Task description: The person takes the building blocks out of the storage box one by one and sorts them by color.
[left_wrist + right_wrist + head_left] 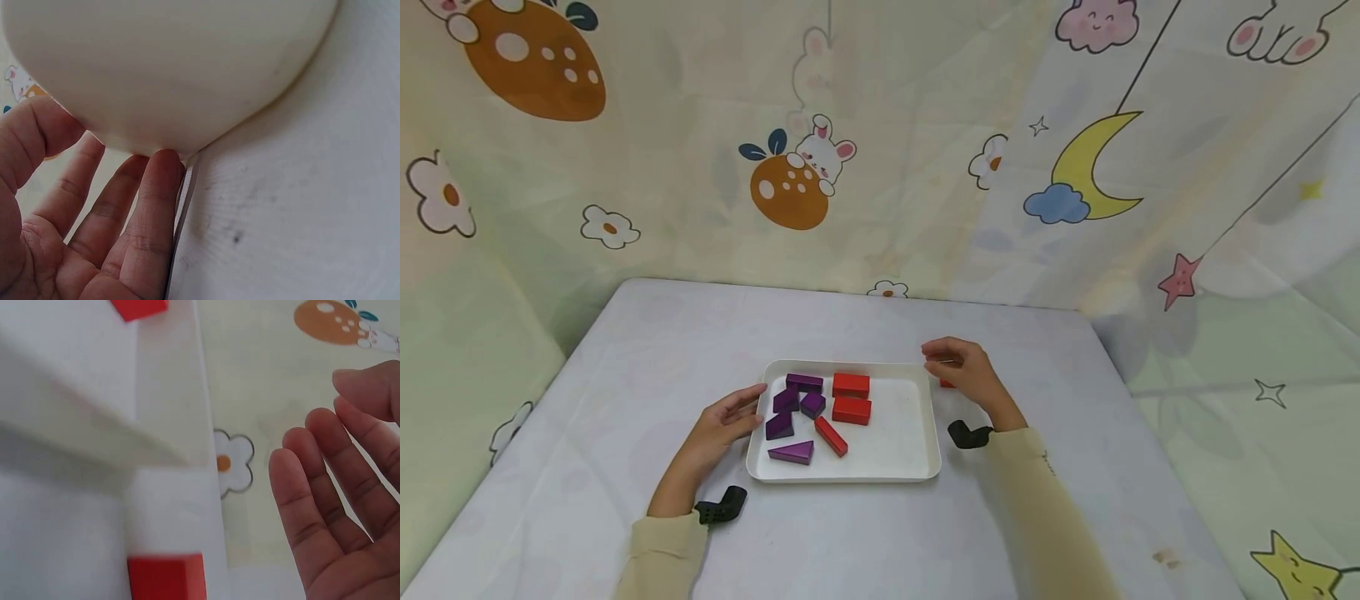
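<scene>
A white tray [891, 467] lies on the table with several purple blocks [791, 452] in its left part. Three red blocks [852, 411] sit near its middle, one of them a narrow bar [831, 437]. My left hand [724, 425] rests its fingertips against the tray's left side; the left wrist view has the fingers [159, 187] fairly straight along the tray wall. Over by the back right corner, my right hand [967, 372] hovers with relaxed fingers and nothing in them. Partly hidden under it, another red block [167, 578] lies outside the tray.
A pale cloth covers the table [1000, 333]. Behind and around it hangs a printed curtain [910, 167] with bunnies, flowers and a moon. Black wrist mounts [722, 506] stick out beside both forearms.
</scene>
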Demonstrator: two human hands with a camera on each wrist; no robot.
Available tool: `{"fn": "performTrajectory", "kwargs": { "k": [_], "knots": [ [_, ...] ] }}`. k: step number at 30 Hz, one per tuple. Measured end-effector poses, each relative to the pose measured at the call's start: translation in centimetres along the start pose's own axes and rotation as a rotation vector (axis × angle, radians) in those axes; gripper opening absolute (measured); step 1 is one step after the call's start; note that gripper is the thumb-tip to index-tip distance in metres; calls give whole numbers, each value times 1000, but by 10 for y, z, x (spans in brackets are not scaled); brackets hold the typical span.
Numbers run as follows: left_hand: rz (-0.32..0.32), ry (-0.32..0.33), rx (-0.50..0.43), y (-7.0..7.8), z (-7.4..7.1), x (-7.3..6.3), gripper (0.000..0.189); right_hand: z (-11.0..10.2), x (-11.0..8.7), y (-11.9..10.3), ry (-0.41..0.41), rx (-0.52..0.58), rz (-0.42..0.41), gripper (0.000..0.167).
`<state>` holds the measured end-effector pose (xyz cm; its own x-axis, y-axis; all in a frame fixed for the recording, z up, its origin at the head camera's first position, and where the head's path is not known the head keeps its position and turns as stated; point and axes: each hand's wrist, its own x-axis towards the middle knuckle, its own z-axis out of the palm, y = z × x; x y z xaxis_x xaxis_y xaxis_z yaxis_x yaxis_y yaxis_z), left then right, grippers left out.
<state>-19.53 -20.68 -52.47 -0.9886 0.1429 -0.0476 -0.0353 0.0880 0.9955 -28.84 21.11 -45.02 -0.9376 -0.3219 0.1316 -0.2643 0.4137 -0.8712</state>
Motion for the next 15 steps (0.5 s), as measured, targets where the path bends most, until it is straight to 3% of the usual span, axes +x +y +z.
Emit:
{"fn": "performTrajectory", "kwargs": {
  "k": [6, 15],
  "knots": [
    [-19, 9, 4, 1, 0, 0, 60, 29, 14, -8, -105, -9, -13, 32],
    [-24, 4, -1, 1, 0, 0, 60, 59, 23, -11, -214, -42, 57, 31]
  ]
}}
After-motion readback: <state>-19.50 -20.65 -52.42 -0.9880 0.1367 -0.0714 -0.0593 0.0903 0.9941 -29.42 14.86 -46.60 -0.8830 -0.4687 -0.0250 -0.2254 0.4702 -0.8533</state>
